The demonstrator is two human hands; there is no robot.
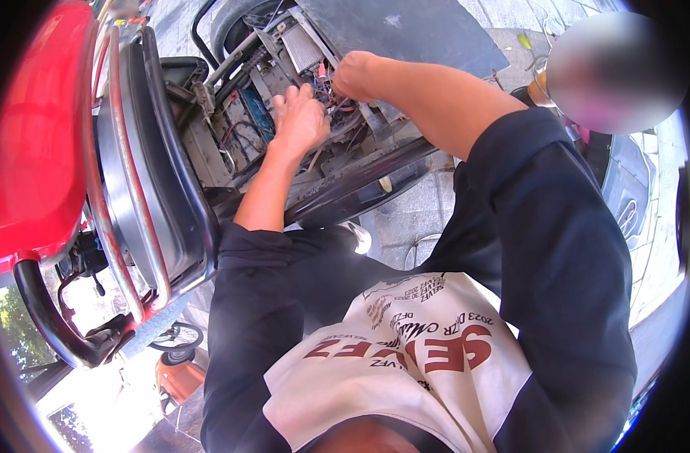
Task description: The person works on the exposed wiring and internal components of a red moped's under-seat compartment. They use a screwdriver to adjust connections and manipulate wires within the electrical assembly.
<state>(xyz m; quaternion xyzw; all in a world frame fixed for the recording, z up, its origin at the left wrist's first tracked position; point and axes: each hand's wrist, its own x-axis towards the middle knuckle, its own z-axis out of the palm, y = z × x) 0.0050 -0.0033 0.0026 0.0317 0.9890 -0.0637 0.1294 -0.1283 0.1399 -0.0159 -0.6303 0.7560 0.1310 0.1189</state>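
Observation:
My left hand [301, 119] reaches into the opened compartment of a vehicle, its bent fingers spread apart over the wiring. No held thing shows in it. Just right of it, my right hand [355, 77] is closed, knuckles up, at the compartment's right edge; its fingertips and whatever they pinch are hidden. Between the two hands lies a bundle of coloured wires [327, 97] with a red-pink connector [322, 71]. A silver finned metal box [302, 48] sits just beyond them. Left of my left hand is a teal battery-like block [256, 112] with dark cables.
A dark flat panel [413, 34] extends beyond my right hand. A black frame tube [360, 181] crosses in front of me. To the left stand a black seat [145, 151] with metal rails and a red body panel [39, 136]. Another person [617, 72], blurred, is at the far right.

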